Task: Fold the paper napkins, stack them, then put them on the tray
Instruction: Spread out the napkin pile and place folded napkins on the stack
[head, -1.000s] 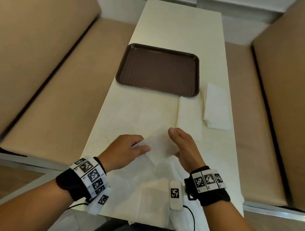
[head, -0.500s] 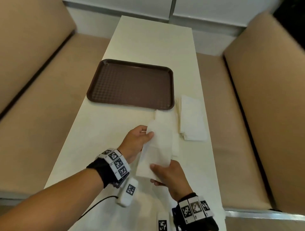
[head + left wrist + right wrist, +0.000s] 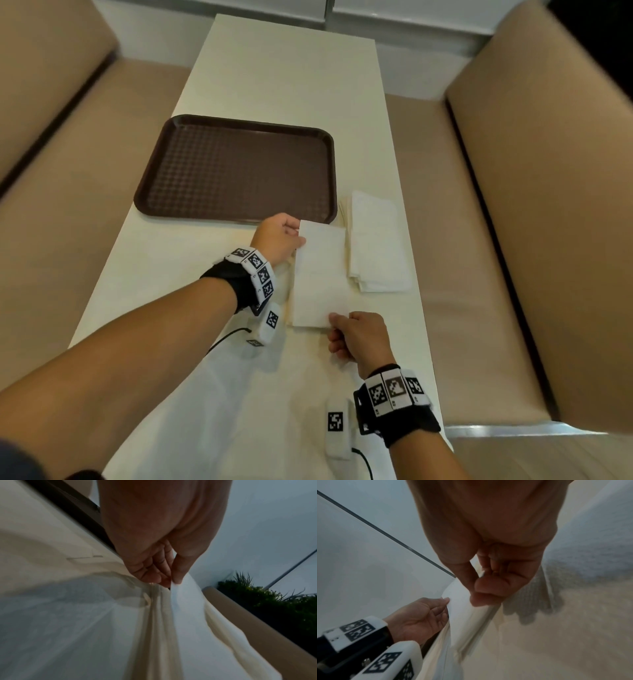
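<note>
Head view, frame centre: both hands, left hand (image 3: 279,236) and right hand (image 3: 359,337), pinch opposite ends of the napkin (image 3: 320,277); align its edges squarely over the stack (image 3: 376,243) before release.

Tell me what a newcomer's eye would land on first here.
First, the folded napkin in the middle of the table, pinched at its far end by the left hand and at its near end by the right hand. Next, the brown tray just beyond it, nothing on it, and the napkin stack to its right.
</note>
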Demonstrator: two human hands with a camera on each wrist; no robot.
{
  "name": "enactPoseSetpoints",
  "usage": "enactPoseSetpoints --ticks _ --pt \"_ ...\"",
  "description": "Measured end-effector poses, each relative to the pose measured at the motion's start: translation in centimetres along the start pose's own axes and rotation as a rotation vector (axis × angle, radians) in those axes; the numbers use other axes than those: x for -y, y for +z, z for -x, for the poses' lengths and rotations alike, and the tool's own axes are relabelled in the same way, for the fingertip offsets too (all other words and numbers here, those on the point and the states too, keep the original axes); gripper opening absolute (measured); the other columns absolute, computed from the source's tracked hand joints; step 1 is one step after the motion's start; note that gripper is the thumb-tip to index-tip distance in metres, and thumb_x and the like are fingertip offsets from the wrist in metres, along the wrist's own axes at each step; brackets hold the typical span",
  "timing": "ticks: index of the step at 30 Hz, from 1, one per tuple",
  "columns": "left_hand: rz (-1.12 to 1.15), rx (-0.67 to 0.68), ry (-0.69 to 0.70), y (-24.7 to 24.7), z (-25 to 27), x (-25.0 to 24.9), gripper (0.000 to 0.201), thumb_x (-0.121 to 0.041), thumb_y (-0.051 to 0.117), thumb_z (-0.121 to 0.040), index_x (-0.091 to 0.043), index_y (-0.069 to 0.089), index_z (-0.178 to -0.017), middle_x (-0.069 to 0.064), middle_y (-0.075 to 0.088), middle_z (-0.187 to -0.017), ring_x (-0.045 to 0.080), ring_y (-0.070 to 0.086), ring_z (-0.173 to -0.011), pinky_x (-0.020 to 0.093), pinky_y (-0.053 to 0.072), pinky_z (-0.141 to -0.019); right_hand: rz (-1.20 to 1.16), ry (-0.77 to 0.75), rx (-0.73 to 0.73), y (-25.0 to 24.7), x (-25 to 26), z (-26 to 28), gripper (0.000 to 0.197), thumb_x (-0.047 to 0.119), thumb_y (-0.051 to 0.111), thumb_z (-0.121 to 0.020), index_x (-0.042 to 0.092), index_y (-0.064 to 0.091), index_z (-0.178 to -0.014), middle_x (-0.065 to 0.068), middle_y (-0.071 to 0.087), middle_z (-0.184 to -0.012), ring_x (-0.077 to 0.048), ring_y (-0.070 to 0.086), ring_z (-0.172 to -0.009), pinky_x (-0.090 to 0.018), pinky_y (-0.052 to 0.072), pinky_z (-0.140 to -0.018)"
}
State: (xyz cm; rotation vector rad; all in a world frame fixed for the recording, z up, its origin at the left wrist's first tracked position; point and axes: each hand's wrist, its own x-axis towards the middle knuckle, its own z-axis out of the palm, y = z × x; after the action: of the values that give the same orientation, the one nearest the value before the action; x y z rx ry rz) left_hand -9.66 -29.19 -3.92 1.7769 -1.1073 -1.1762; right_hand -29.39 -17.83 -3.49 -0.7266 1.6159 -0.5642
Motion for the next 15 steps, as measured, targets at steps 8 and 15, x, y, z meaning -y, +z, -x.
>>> enactPoseSetpoints --ticks 8,15 --pt "-0.460 -0.035 0.269 0.4 -0.8 0.2 0.029 -0.020 0.079 -0.083 -0.022 0.057 -0.103 -0.001 0.056 -0.106 0.019 0.060 -0.085 0.030 0.050 -0.074 0.082 0.026 -0.030 -0.3 0.0 -1.1 0.032 0.020 0.072 -0.090 0.002 0.061 -0.065 -0.012 0.061 -0.052 -0.024 0.055 -0.040 -0.025 0.041 -0.039" --pt "-0.810 0.237 0.299 1.4 -0.5 0.1 0.025 -0.036 0.064 -0.095 -0.021 0.069 -0.114 -0.001 0.050 -0.117 0.023 0.061 -0.100 0.039 0.051 -0.089 0.168 0.067 -0.029 0.0 0.3 -1.0 0.034 0.022 0.072 -0.084 0.004 0.060 -0.057 -0.013 0.060 -0.051 -0.026 0.053 -0.041 -0.028 0.043 -0.044"
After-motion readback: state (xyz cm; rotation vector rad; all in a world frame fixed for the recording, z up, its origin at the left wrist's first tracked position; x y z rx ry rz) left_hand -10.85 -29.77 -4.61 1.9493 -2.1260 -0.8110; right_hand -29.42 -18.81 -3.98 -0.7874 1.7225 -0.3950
